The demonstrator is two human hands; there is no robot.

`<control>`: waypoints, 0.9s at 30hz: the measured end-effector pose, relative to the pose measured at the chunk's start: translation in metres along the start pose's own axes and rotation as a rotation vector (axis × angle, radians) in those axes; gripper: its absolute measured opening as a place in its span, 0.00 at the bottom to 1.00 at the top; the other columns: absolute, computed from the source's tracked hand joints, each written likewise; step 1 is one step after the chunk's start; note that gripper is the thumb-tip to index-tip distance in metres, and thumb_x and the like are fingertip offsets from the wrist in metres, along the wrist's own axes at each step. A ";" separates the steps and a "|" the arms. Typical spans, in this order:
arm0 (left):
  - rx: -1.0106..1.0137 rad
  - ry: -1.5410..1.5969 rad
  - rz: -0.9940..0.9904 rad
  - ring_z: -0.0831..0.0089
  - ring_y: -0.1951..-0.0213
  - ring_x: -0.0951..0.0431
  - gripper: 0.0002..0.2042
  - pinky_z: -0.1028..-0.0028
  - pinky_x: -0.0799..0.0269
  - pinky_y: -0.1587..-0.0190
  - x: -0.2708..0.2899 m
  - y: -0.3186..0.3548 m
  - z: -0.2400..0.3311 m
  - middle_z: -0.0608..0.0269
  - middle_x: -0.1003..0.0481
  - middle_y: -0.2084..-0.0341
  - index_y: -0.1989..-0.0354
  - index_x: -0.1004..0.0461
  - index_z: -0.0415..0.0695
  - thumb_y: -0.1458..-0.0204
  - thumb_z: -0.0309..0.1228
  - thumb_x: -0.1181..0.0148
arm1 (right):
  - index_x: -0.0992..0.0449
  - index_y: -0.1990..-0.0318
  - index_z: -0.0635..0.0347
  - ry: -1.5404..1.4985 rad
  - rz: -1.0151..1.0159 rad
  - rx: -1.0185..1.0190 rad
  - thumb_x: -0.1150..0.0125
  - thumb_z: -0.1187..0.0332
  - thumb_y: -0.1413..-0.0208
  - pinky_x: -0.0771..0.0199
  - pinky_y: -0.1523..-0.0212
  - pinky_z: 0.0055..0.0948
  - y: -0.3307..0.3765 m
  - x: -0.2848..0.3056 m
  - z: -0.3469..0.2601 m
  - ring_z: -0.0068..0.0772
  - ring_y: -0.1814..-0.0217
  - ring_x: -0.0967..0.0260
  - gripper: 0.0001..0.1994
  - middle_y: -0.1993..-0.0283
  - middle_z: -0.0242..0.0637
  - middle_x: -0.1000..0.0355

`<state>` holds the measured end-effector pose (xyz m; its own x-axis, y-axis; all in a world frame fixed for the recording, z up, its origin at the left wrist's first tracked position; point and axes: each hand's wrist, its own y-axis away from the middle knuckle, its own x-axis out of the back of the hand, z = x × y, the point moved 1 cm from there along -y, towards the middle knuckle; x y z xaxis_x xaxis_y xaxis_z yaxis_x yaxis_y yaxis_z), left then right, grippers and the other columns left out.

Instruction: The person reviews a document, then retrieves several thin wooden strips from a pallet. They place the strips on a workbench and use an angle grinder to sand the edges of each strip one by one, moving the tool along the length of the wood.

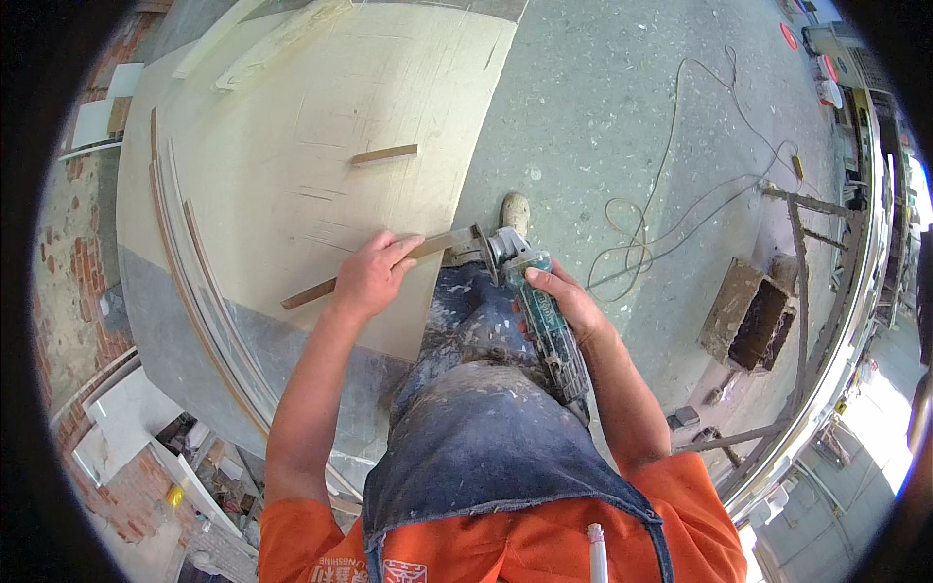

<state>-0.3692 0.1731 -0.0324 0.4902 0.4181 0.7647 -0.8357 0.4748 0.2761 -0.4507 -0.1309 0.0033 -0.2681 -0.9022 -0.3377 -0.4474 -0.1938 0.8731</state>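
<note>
Here, in the head view, the left hand (pixel 371 279) curls closed round a strip (pixel 437 244), likely light and stiff, best held away from the disc (pixel 485 255) between both hands; the right hand (pixel 575 303) wraps the grinder (pixel 547 325), probably heavy, best held behind that disc.

Orange short-sleeved shirt (pixel 692 505) with white print (pixel 403 571), dark blue apron (pixel 496 442) smeared pale, beige shoe (pixel 516 211)

Speckled gry flr (pixel 593 126), patchy brick wall (pixel 87 277) on L, bright light (pixel 882 423) far R
</note>
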 end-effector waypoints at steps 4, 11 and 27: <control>0.019 0.000 -0.017 0.60 0.62 0.21 0.17 0.61 0.23 0.61 -0.001 0.000 -0.002 0.63 0.26 0.64 0.43 0.20 0.59 0.41 0.34 0.36 | 0.39 0.35 0.51 0.010 -0.046 -0.008 0.33 0.52 0.40 0.22 0.80 0.35 -0.003 0.002 -0.001 0.37 0.78 0.24 0.30 0.67 0.42 0.27; 0.017 0.001 -0.012 0.60 0.63 0.22 0.17 0.61 0.24 0.61 -0.002 -0.001 0.000 0.63 0.28 0.65 0.43 0.20 0.59 0.42 0.34 0.36 | 0.40 0.35 0.53 0.068 -0.040 -0.022 0.36 0.52 0.38 0.21 0.80 0.37 -0.008 0.005 0.001 0.39 0.76 0.23 0.30 0.64 0.45 0.25; -0.146 -0.341 0.070 0.60 0.49 0.28 0.16 0.56 0.33 0.41 0.005 0.016 -0.010 0.63 0.28 0.59 0.46 0.20 0.56 0.44 0.30 0.40 | 0.33 0.43 0.58 -0.044 0.096 -0.096 0.36 0.53 0.37 0.21 0.79 0.37 -0.024 0.035 0.019 0.37 0.77 0.26 0.24 0.67 0.41 0.27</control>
<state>-0.3778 0.1902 -0.0299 0.3016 0.1835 0.9356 -0.8082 0.5698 0.1487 -0.4657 -0.1507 -0.0363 -0.3436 -0.9012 -0.2643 -0.3352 -0.1452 0.9309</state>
